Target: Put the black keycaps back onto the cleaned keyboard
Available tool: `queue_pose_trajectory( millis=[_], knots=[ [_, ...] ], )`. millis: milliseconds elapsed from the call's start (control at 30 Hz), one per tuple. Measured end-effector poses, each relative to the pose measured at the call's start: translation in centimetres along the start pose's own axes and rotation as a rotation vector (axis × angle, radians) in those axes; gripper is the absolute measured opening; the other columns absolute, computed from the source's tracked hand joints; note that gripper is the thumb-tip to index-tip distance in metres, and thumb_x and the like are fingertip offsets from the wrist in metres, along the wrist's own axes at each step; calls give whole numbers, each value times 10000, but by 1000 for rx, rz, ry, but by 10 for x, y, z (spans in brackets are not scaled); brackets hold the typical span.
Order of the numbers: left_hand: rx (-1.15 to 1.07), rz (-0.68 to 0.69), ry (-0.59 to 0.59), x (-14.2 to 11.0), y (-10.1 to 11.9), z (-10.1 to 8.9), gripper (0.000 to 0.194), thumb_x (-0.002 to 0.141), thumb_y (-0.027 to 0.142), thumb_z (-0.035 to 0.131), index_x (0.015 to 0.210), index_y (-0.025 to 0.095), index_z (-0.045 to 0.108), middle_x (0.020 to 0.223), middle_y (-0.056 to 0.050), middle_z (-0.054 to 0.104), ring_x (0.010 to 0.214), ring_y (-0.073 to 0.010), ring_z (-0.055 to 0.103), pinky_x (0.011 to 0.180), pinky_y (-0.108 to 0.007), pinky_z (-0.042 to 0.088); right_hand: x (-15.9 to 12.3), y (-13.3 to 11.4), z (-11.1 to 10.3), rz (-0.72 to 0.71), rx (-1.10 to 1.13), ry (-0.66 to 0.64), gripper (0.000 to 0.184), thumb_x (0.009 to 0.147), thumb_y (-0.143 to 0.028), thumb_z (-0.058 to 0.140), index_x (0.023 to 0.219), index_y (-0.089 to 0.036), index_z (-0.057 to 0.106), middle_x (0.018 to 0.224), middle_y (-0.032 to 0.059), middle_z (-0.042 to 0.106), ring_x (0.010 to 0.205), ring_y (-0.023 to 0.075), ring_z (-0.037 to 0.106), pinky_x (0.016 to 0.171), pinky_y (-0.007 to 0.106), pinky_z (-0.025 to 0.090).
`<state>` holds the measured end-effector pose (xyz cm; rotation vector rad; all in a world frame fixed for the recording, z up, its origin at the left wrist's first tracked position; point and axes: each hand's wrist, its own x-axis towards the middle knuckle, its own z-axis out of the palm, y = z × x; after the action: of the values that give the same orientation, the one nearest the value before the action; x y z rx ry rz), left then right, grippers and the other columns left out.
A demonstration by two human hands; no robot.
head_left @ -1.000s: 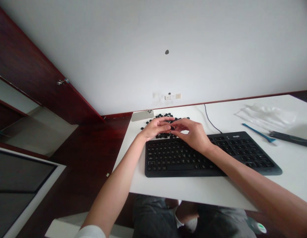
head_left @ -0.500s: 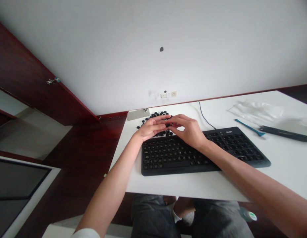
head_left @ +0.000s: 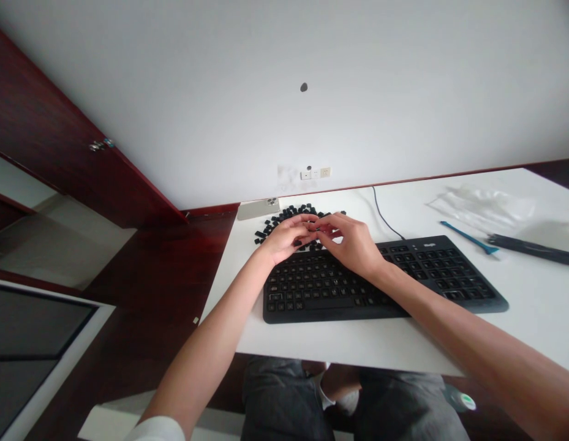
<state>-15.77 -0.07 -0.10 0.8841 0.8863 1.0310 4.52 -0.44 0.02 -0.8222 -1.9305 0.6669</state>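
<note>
Working fingertip to fingertip, the left hand [head_left: 286, 240] and right hand [head_left: 351, 245] pinch together over the near edge of the black keycaps [head_left: 288, 211], with the keyboard [head_left: 330, 288] just below them; whatever they grip stays hidden, and a light, steady pinch suits such small pieces.

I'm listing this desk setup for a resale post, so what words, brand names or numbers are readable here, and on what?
Nothing can be read for certain.
Black keyboard key legends: too small to read.
Logo on the keyboard's top edge: too blurred to read.
Loose black keycaps: too small to read.
Green mark on a round object: too blurred to read.
</note>
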Motion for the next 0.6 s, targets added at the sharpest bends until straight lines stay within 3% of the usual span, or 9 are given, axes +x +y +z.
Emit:
queue_pose_trajectory(
  millis=[167,300,400,500,600],
  knots=[
    [-134,77,106,2,0,12,178,857,75,702,1010,139,766,934,-46,741,928,-134,725,1007,-294,569,-2,4,0,-18,-35,-43,196,963,-188,629,1074,-214,788,1010,71,745,831,197,708,807,372,620],
    [-57,107,126,1,7,6,173,849,120,734,1020,143,753,929,-36,722,880,-132,727,936,-274,583,4,-5,-7,-127,-80,-223,170,1004,-242,630,1031,-229,797,1021,70,776,867,215,716,818,377,590],
    [30,153,170,3,11,-5,205,837,177,757,1041,169,739,902,-19,702,841,-122,714,832,-241,574,10,-11,-29,-139,-157,-294,215,1047,-323,611,1039,-233,806,1043,78,802,917,237,726,832,386,570],
    [149,230,278,9,12,-17,185,841,215,735,1025,194,743,795,10,641,719,-98,621,661,-205,488,-2,-19,-59,-45,-247,-300,236,1045,-393,633,1052,-249,820,976,63,800,796,213,709,752,367,551],
    [400,464,468,15,14,-31,83,863,216,693,925,200,746,746,14,614,661,-109,530,613,-227,410,-36,-31,-77,64,-254,-295,234,1023,-452,677,1036,-272,826,905,52,783,729,204,698,660,348,546]
  ],
)
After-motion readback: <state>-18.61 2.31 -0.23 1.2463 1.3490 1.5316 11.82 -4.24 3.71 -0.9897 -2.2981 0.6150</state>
